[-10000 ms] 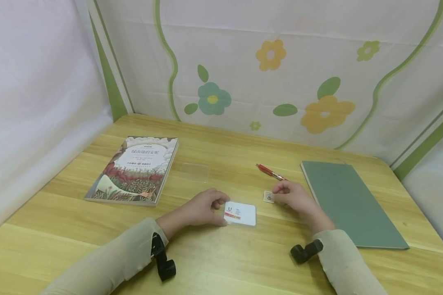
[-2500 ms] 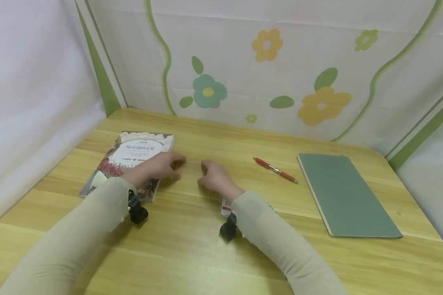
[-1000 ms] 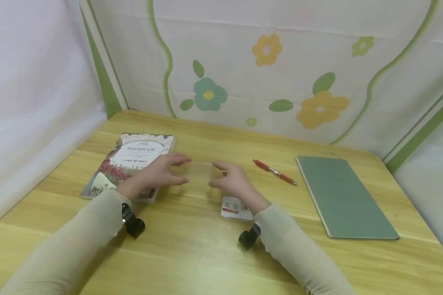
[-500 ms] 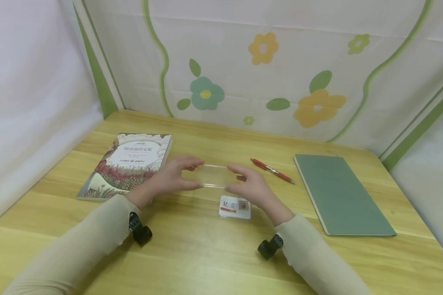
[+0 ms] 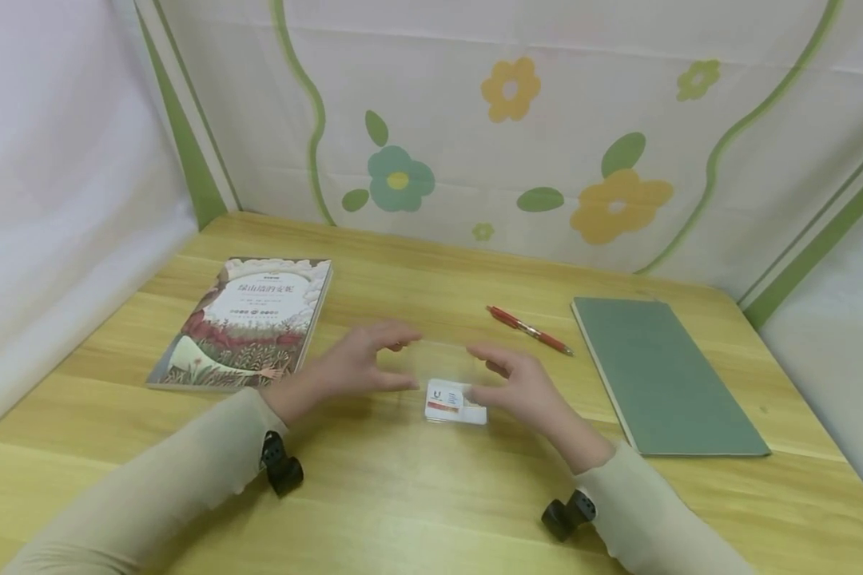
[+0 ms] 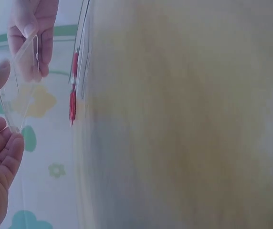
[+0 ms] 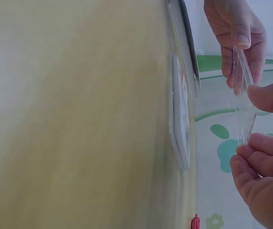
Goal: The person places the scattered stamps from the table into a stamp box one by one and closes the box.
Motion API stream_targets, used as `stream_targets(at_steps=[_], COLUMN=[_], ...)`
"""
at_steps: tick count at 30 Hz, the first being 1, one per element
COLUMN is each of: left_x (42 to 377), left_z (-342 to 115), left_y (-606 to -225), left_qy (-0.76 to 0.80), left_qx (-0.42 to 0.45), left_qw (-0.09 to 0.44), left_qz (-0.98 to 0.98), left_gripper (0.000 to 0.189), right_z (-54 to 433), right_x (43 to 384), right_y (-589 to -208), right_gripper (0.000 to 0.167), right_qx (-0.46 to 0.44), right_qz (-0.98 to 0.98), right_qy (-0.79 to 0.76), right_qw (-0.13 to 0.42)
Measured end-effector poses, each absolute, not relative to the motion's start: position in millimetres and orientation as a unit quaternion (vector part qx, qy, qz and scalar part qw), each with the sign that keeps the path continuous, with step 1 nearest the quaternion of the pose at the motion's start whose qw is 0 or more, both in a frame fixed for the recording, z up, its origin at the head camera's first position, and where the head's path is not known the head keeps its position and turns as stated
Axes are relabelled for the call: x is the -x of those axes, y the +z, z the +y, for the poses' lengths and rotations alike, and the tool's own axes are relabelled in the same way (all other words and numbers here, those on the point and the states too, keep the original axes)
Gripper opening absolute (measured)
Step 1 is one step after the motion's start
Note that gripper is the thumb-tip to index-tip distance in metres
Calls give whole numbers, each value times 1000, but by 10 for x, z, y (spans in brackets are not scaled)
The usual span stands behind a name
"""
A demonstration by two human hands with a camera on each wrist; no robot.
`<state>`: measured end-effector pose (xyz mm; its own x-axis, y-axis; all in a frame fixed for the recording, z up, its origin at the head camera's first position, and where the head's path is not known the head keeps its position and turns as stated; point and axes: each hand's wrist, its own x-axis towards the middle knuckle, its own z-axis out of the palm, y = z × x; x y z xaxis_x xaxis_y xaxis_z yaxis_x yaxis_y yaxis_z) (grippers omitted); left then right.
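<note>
Between my two hands is a clear plastic cover [image 7: 245,107], thin and rectangular, raised off the table. My left hand [image 5: 363,361] pinches its left end between thumb and fingers. At the opposite end, my right hand [image 5: 523,387] grips it the same way. Just below and nearer to me lies a white card [image 5: 442,393] with a red strip and small print, seated in a shallow clear case. The right thumb overlaps the card's upper right part, so the small square stamp there is mostly hidden. Through the cover the curtain shows in both wrist views.
An illustrated paperback book [image 5: 248,319] lies at the left. A red pen [image 5: 529,331] rests behind the right hand. Farther right is a green notebook [image 5: 665,375]. A flowered curtain [image 5: 467,128] hangs along the table's back edge.
Both hands have lifted the clear cover from beside the book and carried it right and toward me, over the card's far edge. Earlier, the right hand had the small stamp, later seen on the card.
</note>
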<state>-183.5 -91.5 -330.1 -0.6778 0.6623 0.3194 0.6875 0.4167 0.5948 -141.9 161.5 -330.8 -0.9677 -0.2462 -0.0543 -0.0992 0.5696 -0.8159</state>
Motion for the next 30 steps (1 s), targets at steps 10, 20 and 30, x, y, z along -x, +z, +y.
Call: stream_targets(at_steps=[10,20,30], left_x=[1734,1645,1640], left_z=[-762,-625,-591], left_y=[-3363,-3397,-3490], left_qy=[-362,-361,-353], left_qx=[364,325,318], left_qw=[-43,-84,-90], left_qz=[-857,-870,-875], left_gripper=[64,66,67], right_z=[1718,1774,1786], right_x=[1286,1227,1239], right_y=[-3352,-3387,-3478], right_gripper=[57,57,58], right_qx=[83,68,48], right_qz=[893,902,896], right_qy=[-433,-418,-428], right_qw=[88,88,102])
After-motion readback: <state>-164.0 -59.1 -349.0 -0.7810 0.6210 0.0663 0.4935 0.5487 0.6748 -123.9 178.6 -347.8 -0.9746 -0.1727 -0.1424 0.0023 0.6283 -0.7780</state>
